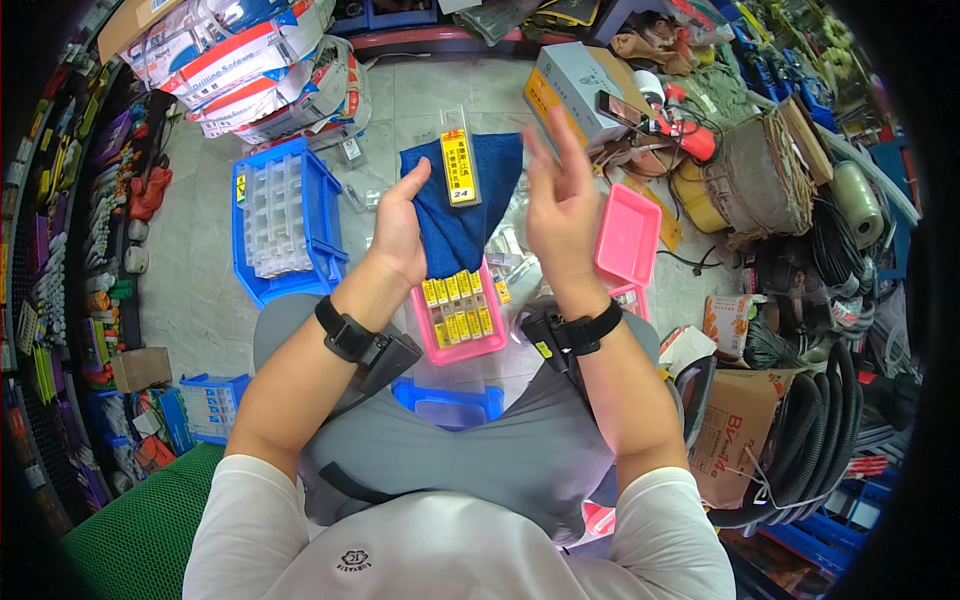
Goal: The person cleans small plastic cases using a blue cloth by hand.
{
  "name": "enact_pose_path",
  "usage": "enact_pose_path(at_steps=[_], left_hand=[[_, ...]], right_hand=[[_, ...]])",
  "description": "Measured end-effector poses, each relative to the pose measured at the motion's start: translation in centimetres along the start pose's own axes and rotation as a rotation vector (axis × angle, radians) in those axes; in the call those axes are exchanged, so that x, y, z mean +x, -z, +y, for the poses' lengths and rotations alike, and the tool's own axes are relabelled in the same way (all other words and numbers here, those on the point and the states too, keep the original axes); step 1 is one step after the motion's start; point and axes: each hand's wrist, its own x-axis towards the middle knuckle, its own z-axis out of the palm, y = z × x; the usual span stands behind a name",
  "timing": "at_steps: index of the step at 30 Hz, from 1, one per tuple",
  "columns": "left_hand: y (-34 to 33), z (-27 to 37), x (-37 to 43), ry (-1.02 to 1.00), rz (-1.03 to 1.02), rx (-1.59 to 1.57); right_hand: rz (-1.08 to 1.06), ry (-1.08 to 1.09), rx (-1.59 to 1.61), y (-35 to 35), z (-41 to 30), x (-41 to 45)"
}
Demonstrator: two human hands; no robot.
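Note:
A dark blue cloth (pixel 495 161) lies across my left hand (pixel 399 225), whose thumb points up at its left edge. On the cloth rests a narrow clear plastic box (pixel 460 166) with a yellow printed label, tilted slightly. My fingers beneath the cloth are hidden. To the right, my right hand (pixel 561 202) is raised with fingers apart, holding nothing; its fingertips are blurred by motion. Below the cloth, a pink plastic tray (pixel 466 352) holds several small yellow-labelled boxes (pixel 457 309) in two rows. Loose clear boxes (pixel 510 247) lie on the floor between tray and right hand.
A blue bin (pixel 326 217) with clear cases stands at left, below stacked printed sacks (pixel 262 82). At right are an upper pink tray (pixel 630 236), a grey-orange carton (pixel 574 90) with a phone (pixel 619 109) on it, and coiled black corrugated hose (pixel 814 427).

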Motion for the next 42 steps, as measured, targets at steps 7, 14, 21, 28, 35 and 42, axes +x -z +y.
enact_pose_path(at_steps=[7,14,21,28,35,42], left_hand=[[0.0,-1.0,0.3,-0.055,0.064,0.033],[1.5,-2.0,0.3,-0.096,0.071,0.184],[1.0,0.0,0.0,-0.216,0.008,0.161],[1.9,-1.8,0.3,-0.117,0.000,0.199],[1.7,-0.8,0.3,-0.276,-0.014,0.253],[0.9,-1.7,0.8,-0.209,0.164,0.257]], right_hand=[[-0.011,0.033,-0.016,0.5,2.4,0.1],[-0.083,0.094,-0.308,-0.6,3.5,-0.4],[-0.173,0.073,-0.232,-2.6,2.2,-2.0],[-0.022,-0.137,0.161,-1.4,2.7,-1.1],[-0.118,-0.151,0.159,-1.9,3.9,-1.0],[-0.292,-0.228,0.024,-0.9,2.7,-1.3]])
